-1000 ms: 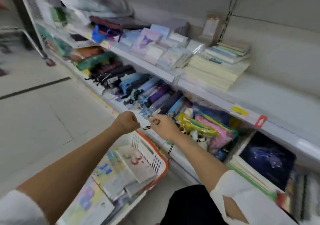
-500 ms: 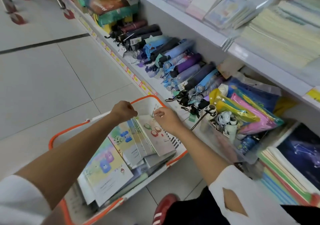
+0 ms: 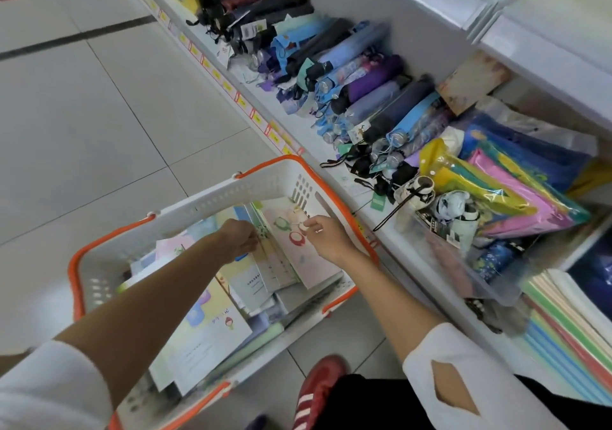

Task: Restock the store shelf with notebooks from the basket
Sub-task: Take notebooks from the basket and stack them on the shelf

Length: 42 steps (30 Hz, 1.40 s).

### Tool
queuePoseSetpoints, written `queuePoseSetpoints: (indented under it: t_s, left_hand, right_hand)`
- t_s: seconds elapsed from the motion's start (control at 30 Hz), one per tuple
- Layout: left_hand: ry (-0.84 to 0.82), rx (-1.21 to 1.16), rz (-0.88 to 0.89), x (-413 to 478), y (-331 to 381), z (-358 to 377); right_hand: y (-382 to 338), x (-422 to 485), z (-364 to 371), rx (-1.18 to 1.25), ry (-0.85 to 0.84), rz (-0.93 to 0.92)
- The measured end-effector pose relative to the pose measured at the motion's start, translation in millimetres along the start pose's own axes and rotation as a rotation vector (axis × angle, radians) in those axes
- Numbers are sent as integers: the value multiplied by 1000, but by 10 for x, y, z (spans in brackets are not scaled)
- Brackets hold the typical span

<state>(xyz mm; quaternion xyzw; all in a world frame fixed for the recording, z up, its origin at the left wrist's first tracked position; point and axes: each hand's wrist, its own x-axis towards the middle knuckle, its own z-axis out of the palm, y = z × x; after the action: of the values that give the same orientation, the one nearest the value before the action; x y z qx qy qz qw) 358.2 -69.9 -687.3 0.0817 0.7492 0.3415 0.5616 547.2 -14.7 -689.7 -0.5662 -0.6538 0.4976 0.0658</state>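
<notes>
1. Half a second back both hands were above the basket; a second back they were level with the umbrella shelf. Now they have come down into the basket – the left hand and right hand both reach the notebooks that lean against its far end.
2. The right hand pinches the upper part of the pink notebook between thumb and forefinger, its other fingers curled.
3. The left hand is a curled fist at the top edges of the neighbouring notebooks. Its fingertips are behind the back of the hand, so we cannot tell whether it grips one or only touches them.
4. We judge that a pick-up is only starting: every notebook is in the basket on the floor, just beside the bottom shelf where the umbrellas lie.
5. Hard to make out – the upper shelf is cut off at the top right, the stack of stocked notebooks runs out of view at the right edge, our left forearm covers the middle of the basket, and the print on the covers is too small to read.
</notes>
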Motion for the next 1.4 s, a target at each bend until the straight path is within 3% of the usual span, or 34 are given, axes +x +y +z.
queuePoseSetpoints:
  t_s: [0.13, 0.3, 0.47, 0.73, 0.83, 1.13, 1.3, 1.4]
  left_hand:
    - [117, 61, 5, 162, -5, 183]
    - [200, 258, 140, 228, 14, 337]
    - [107, 232, 46, 212, 7, 515]
    - [106, 275, 131, 217, -31, 633]
    - [46, 256, 122, 219, -84, 732]
    - [167, 49, 181, 49, -158, 464]
    - [89, -85, 271, -228, -44, 233]
    - [52, -126, 327, -395, 69, 180]
  right_hand:
    - [83, 97, 13, 15, 0, 35]
    - [232, 171, 7, 38, -6, 67]
    - [304, 212, -20, 27, 13, 81]
    - [368, 165, -40, 22, 15, 124]
    - [377, 164, -54, 32, 21, 134]
    - [334, 107, -51, 31, 9, 135]
    - [163, -16, 12, 94, -82, 142]
    - [65, -75, -15, 229, -35, 163]
